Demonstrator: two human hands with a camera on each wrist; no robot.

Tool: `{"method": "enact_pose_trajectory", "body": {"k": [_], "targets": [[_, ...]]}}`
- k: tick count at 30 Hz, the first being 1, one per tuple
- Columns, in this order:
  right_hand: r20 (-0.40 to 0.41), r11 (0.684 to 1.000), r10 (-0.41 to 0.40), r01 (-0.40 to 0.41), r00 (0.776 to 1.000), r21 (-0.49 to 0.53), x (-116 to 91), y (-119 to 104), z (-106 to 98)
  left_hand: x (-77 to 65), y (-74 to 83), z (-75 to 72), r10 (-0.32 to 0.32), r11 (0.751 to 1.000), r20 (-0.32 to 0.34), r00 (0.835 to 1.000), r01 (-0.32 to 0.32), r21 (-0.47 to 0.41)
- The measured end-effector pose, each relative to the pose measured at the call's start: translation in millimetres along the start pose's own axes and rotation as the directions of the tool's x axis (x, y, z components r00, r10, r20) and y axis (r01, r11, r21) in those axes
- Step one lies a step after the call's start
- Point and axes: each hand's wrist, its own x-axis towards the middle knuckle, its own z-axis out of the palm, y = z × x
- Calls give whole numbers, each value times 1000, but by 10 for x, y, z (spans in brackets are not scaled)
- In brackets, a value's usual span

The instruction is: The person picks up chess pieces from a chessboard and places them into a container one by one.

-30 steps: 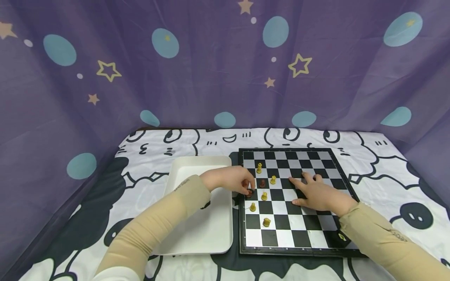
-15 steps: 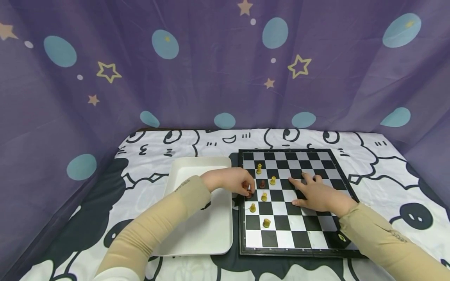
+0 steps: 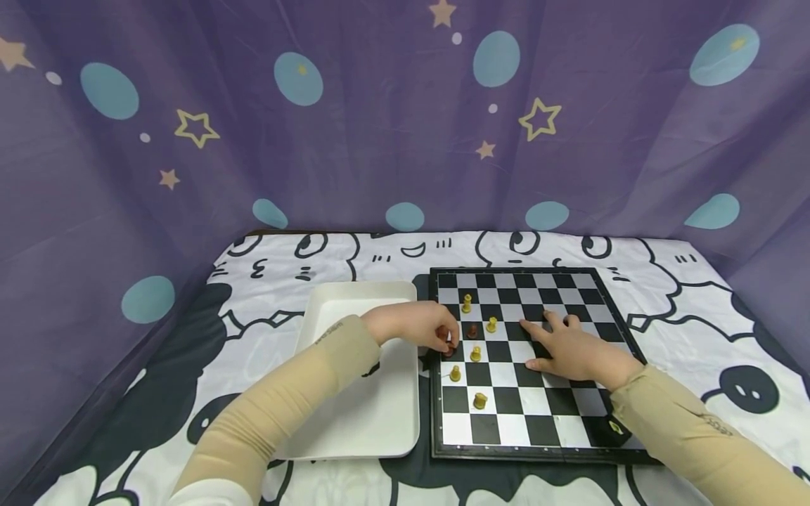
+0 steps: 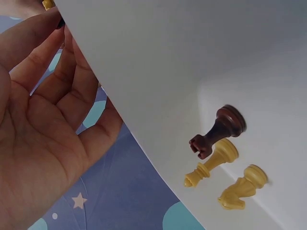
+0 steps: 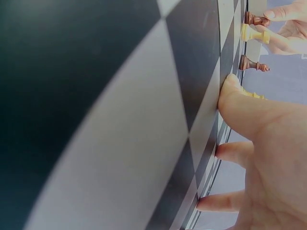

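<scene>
Dark brown and slender, a turned chess piece stands at the left margin of the black-and-white chequered board, its long axis upright and its base apparently resting on the squares. It lies directly beneath the fingertips of the left hand, whose curled thumb and fingers pinch its upper end; this hand is by far the nearer. The right hand, well apart, has its fingers spread with tips touching the board, and holds nothing. Close neighbours are a yellow pawn-shaped piece on the wearer's side and a second dark brown piece farther right. To the left, the board's black frame runs just beside the pinched piece; beyond it, under the left wrist, the white rectangular tray offers open floor. Bare squares extend rightward, between the pieces and the right hand.
</scene>
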Motion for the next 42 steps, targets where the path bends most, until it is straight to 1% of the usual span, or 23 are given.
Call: {"method": "enact_pose_trajectory", "body": {"k": [10, 14, 19, 21, 31, 36, 42], "targets": [[0, 1000, -2, 2, 1000, 3, 13, -5, -8, -13, 2, -25, 2, 1000, -2, 1000, -2, 15], [-3, 1000, -4, 4, 1000, 3, 15, -9, -14, -16, -2, -37, 18, 1000, -15, 1000, -18, 11], [-3, 1000, -5, 5, 1000, 10, 6, -14, -30, -44, -14, -70, 55, 998, -49, 997, -55, 3], [-3, 1000, -5, 5, 1000, 13, 2, -16, -33, -64, -20, -84, 60, 998, -57, 997, -60, 6], [-1, 1000, -5, 5, 1000, 14, -15, -11, -30, -182, -48, -148, 35, 999, -94, 995, -35, 0], [-2, 1000, -4, 4, 1000, 8, -16, -15, -23, -254, -106, -167, 26, 999, -101, 995, -28, -20], [-1, 1000, 3, -3, 1000, 7, -2, -12, 4, -363, -201, -196, 42, 999, -123, 991, -45, -15]]}}
